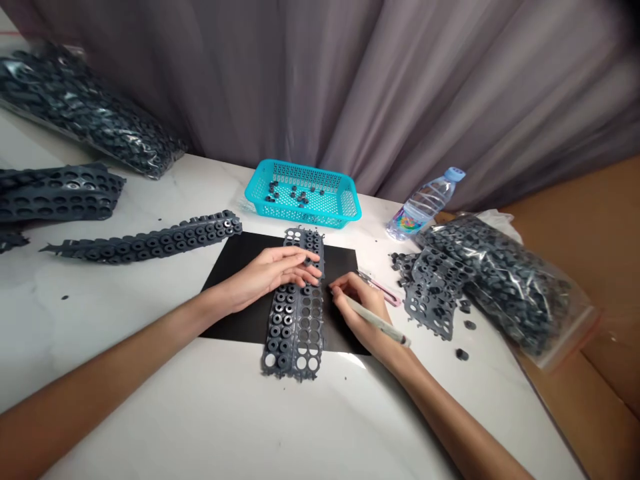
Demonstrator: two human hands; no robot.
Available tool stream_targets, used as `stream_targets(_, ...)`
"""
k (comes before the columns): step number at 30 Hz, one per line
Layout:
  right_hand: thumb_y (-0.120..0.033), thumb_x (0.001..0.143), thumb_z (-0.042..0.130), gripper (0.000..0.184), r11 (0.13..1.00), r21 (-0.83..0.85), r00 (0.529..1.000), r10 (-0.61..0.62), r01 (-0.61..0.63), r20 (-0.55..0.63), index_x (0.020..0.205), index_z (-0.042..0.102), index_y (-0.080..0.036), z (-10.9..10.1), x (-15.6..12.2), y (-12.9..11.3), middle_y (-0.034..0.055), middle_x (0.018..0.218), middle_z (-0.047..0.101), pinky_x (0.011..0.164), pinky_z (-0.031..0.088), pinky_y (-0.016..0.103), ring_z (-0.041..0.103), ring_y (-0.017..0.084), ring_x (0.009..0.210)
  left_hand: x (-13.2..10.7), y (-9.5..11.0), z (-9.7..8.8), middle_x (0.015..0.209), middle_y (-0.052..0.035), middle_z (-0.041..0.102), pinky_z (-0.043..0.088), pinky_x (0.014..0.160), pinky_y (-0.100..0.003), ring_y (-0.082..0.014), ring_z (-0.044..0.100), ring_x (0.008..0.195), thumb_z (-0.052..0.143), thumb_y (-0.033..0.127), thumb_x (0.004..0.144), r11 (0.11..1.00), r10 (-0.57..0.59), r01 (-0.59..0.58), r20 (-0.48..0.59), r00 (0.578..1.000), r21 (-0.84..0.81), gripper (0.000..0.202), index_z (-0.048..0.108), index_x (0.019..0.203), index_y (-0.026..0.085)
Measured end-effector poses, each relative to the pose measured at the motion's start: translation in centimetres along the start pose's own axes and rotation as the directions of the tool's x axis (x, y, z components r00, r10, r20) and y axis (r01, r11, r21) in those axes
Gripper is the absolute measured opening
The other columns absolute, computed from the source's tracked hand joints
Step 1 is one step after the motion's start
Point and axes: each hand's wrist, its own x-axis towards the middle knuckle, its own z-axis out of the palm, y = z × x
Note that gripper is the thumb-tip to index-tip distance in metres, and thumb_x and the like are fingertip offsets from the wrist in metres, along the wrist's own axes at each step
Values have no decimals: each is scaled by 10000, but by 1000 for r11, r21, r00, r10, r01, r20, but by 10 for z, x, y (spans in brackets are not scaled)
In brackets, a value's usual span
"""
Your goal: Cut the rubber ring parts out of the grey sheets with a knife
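A dark rubber sheet (303,313) with rows of round rubber parts and punched-out holes lies lengthwise on a black mat (235,267). My left hand (280,270) rests over the sheet's upper half, and its thumb and fingers close on a small black rubber ring (308,261). Just right of the sheet, my right hand (363,310) grips a pale pen-shaped tool (377,321), its rear end pointing toward me. The tool's working tip is too small to make out near the sheet's edge.
A turquoise basket (305,219) holding several loose rings stands behind the mat. Right are a pink cutter (387,292), a water bottle (425,203), a holed sheet scrap (435,293) and a filled bag (520,287). Left lie another strip (150,243), stacked sheets (55,193) and a bag (90,110).
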Motion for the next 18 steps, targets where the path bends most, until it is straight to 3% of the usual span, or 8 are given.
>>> stream_targets(4,-250,1038,559,118,998,-34,999,-48,49,22,978,654,-214,0,-3,-1,2,806,683,662,451,277,623,163,686,55,32,-24,1140,-170,799,549,737,-289,-220,786,966,555,355,1101,951,220,-192,-96,971,243,324,711,1258,118)
stream_targets(6,-239,1032,556,115,997,-42,997,-70,72,33,968,649,-213,0,-3,-3,7,813,690,656,448,279,620,163,680,86,50,-39,1090,-154,802,557,716,-309,-217,786,902,494,330,1113,830,364,-255,-134,922,496,326,710,1246,124)
stream_targets(7,-231,1028,556,115,996,-45,996,-75,77,38,959,646,-212,0,-3,-5,10,816,694,654,448,279,620,163,678,99,57,-45,1089,-135,803,564,739,-321,-214,780,910,481,307,1110,735,438,-262,-143,887,626,317,720,1235,141)
stream_targets(10,-232,1029,559,122,996,-42,997,-77,77,1,952,651,-212,0,-2,-8,21,833,700,661,456,284,626,166,690,123,68,-58,1200,-106,789,545,957,-408,-249,726,1116,571,236,1050,614,542,-247,-173,822,750,243,760,1193,184)
stream_targets(14,-261,1018,592,106,997,17,993,-72,74,-94,973,671,-208,1,-2,-5,30,845,694,677,482,288,638,176,727,107,55,-50,1302,-69,759,439,1144,-470,-253,645,1265,584,213,1036,545,604,-263,-156,781,796,240,770,1186,221)
stream_targets(16,-247,993,606,83,997,72,996,-21,27,-86,955,668,-208,1,-2,-3,22,830,685,644,488,278,634,168,707,81,39,-38,1246,-52,768,443,1142,-462,-244,654,1228,582,249,1047,492,606,-295,-78,792,819,217,773,1151,235)
stream_targets(18,-221,966,603,62,985,159,997,68,-61,-37,937,657,-211,3,-3,-4,4,798,662,567,477,256,615,150,641,50,22,-24,1188,-41,770,472,1094,-440,-235,671,1159,573,292,1064,459,554,-326,20,832,826,207,763,1129,242)
